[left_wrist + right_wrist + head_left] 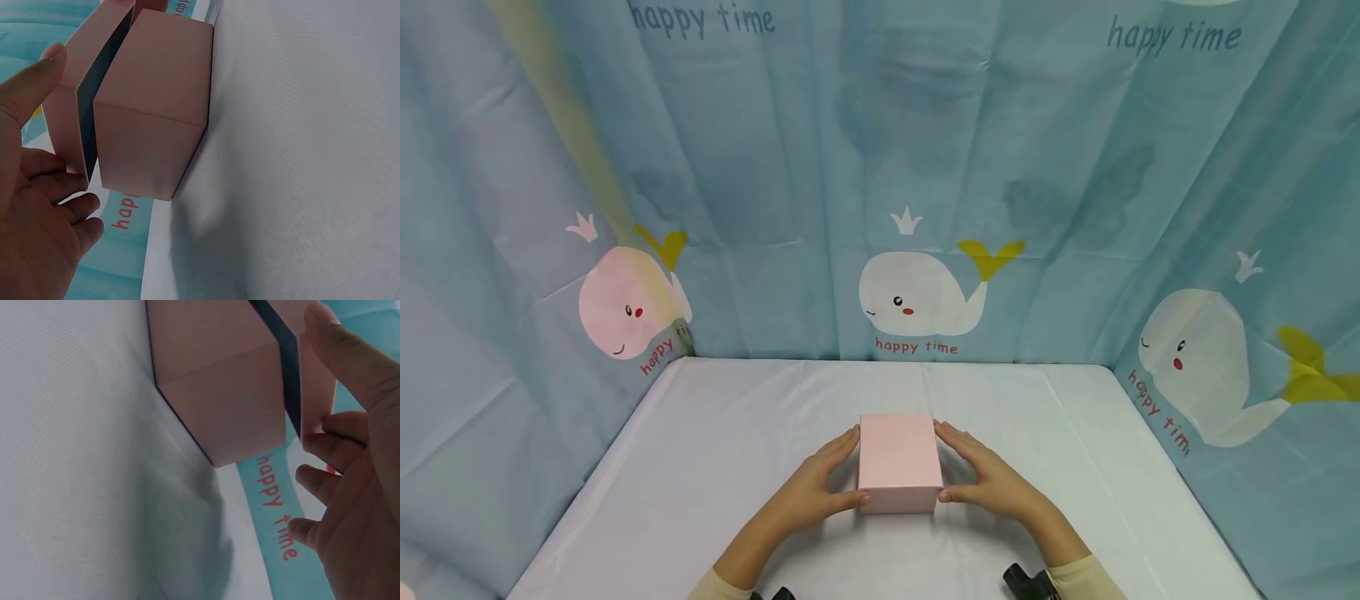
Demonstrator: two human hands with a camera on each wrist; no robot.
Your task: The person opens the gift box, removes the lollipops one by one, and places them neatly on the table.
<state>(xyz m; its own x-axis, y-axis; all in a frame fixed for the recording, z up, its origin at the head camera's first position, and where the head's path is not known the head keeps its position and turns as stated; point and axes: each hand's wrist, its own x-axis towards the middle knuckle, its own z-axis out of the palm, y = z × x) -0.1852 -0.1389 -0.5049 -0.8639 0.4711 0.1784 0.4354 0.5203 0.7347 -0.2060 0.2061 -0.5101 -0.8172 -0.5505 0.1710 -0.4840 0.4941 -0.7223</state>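
A person's left hand (816, 483) and right hand (996, 483) grip opposite sides of a pink lid (900, 450), thumbs and fingers spread apart, holding it just above a matching box (150, 119) on the white-covered table (700, 467); the box's contents are hidden from view.
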